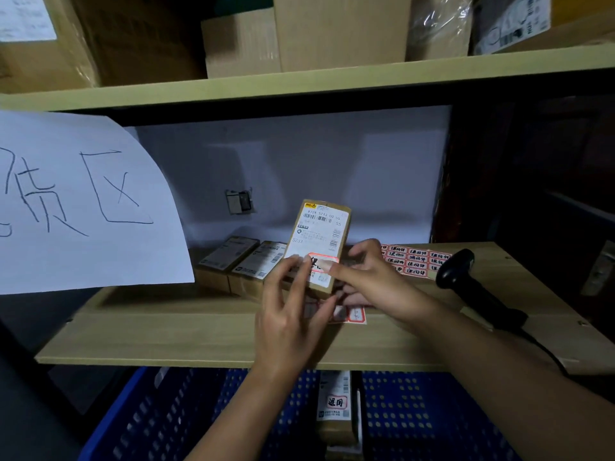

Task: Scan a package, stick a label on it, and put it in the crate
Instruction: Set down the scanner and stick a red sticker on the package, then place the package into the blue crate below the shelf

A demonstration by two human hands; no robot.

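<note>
Package [317, 242]: small brown box, held upright above the shelf [199, 331], printed shipping slip facing the camera. Red-bordered label [322, 262] sits on the lower part of the slip, half covered by fingertips. Left hand [286, 314] holds the box's lower left edge, thumb on the front by the label, fingers going behind. Right hand [372, 281] comes in from the right, one fingertip pressing on the label, other fingers curled at the box's right edge; neither hand is closed around anything else. Judgement: this is the sticking step, label on or nearly on, being smoothed down. Scan is probably done, since the scanner [472, 287] lies unheld on the shelf to the right, cable trailing off the front edge, but can't confirm from this. Left to do: drop the package in the crate [173, 417], the blue one under the shelf, which already holds at least one labelled box [334, 400]. Label sheet [416, 259] lies flat behind the right hand; another sheet [354, 314] partly hidden under the hands. More boxes [243, 261] lie at the back of the shelf, apparently unlabelled, so likely more rounds to come.
</note>
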